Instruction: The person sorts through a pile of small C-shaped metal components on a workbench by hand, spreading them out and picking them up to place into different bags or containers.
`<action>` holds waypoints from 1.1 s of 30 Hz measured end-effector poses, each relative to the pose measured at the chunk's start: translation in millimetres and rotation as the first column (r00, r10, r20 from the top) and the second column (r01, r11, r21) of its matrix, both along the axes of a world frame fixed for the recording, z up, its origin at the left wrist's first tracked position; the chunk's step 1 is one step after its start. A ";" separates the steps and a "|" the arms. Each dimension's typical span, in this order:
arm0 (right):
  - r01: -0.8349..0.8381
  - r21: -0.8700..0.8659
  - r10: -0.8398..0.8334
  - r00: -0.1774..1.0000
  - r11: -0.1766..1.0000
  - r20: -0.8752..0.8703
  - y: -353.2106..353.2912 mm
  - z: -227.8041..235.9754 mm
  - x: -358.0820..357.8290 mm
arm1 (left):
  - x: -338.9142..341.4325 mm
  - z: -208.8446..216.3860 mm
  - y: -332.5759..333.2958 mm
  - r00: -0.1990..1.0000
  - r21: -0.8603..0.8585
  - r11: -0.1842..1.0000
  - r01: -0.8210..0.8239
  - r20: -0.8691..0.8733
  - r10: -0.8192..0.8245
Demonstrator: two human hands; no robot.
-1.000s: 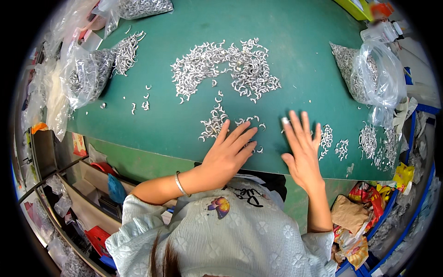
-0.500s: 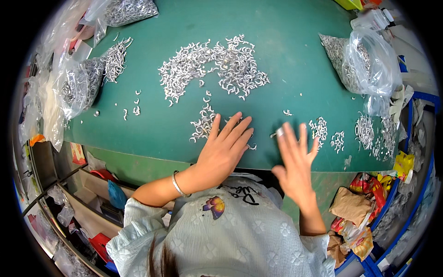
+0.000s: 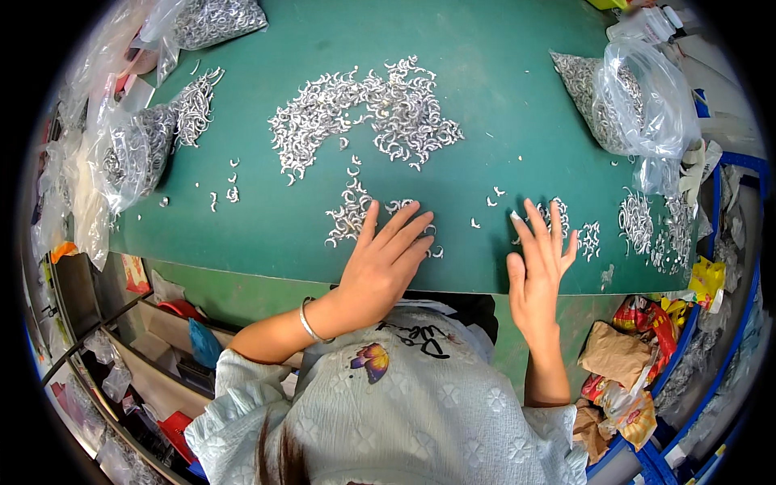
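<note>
My left hand [image 3: 386, 252] lies with its fingers stretched out over a small cluster of curved silver metal pieces [image 3: 349, 212], partly covering it. Its fingertips reach pieces at the cluster's right side. To the right, my right hand [image 3: 537, 271] has its fingers spread and nothing visibly held in them. Its fingertips are at the edge of another small group of curved pieces [image 3: 558, 212], some of which they hide. A few single pieces [image 3: 475, 223] lie between the two hands. Farther up the table is a large heap of the same pieces [image 3: 416, 121].
The green table [image 3: 493, 89] bears a bag of pieces [image 3: 594, 97] at far right and more bags [image 3: 141, 149] at left. Small groups of pieces [image 3: 637, 222] lie near the right edge. Crumpled packaging [image 3: 618, 356] sits below right; an open drawer [image 3: 158, 339] stands below left.
My right hand has moved right, away from the left hand, toward the small group there. My left hand stays nearly in place over its cluster. The view has shifted slightly.
</note>
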State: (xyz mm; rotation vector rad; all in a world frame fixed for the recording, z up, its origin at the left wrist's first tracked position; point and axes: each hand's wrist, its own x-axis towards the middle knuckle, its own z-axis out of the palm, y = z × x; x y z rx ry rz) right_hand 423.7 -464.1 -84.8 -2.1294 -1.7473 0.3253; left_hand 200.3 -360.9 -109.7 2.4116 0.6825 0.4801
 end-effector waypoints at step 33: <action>-0.056 0.063 0.055 0.998 0.996 0.014 5.2 -12.1 -41.4 | 4.3 -7.2 -25.2 0.999 0.038 0.999 0.028 0.013 -0.029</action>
